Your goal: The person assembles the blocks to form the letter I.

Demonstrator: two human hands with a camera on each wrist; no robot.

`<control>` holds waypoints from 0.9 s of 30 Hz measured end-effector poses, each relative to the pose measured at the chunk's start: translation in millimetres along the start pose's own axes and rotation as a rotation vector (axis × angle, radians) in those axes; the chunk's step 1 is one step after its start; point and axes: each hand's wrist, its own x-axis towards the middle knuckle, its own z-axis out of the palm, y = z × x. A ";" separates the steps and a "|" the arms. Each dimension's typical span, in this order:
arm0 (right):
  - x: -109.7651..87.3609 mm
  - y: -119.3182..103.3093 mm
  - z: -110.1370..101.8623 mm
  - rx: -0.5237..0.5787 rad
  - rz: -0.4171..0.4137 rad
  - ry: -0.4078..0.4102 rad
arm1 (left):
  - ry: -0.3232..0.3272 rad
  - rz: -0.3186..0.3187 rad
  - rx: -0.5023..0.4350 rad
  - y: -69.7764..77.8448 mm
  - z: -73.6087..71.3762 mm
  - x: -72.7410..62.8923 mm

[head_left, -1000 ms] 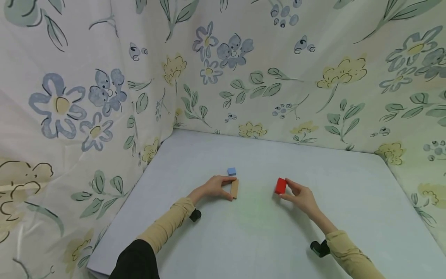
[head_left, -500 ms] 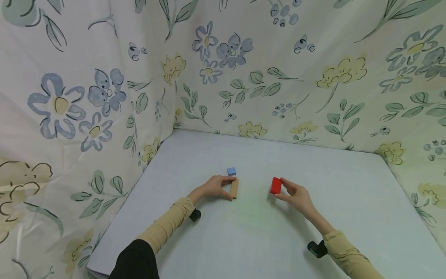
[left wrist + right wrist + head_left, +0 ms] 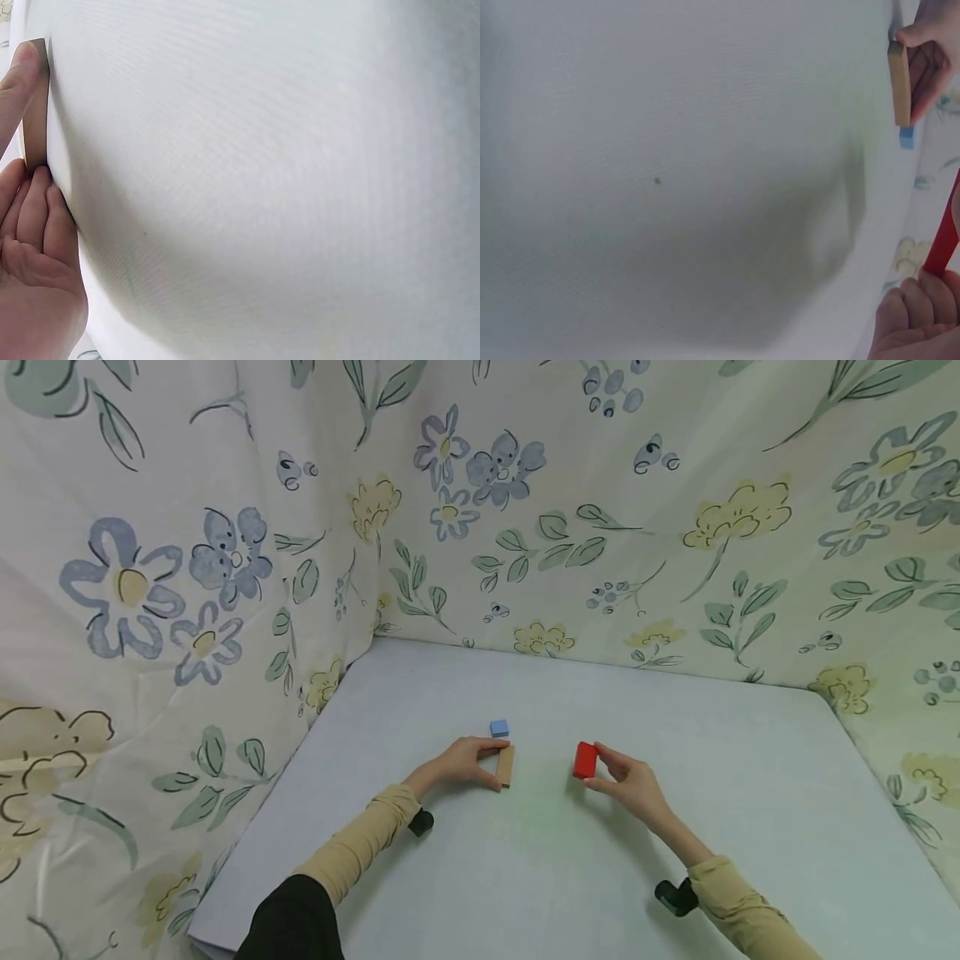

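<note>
My left hand [image 3: 462, 762] grips a flat tan wooden block [image 3: 506, 766] by its two ends, thumb at the near end and fingers at the far one. The left wrist view shows the same wooden block [image 3: 35, 112] low against the white surface. Just beyond it lies a small blue block [image 3: 498, 728]. To the right, my right hand [image 3: 633, 787] pinches a red block [image 3: 585, 761] between thumb and fingers. In the right wrist view the red block [image 3: 945, 236] is partly cut off by the frame edge, and a shadow falls on the table below.
A white table [image 3: 720, 760] spreads under both hands. Floral cloth [image 3: 585, 552] hangs along its back and left sides. Each wrist carries a small black camera [image 3: 677, 897].
My right hand has moved left with the red block, narrowing the gap to the wooden block. The left hand, wooden block and blue block have stayed put.
</note>
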 end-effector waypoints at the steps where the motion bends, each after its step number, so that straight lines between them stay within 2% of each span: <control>1: 0.1 -0.4 0.8 0.004 -0.002 -0.002 | 0.001 0.001 -0.005 0.4 -0.2 -0.2; 15: 1.9 -4.4 8.8 0.018 -0.028 -0.020 | -0.011 -0.001 0.009 0.2 -2.1 -1.4; 27: 1.6 1.1 15.0 -0.012 0.007 -0.046 | -0.011 0.014 0.022 -2.2 0.1 0.9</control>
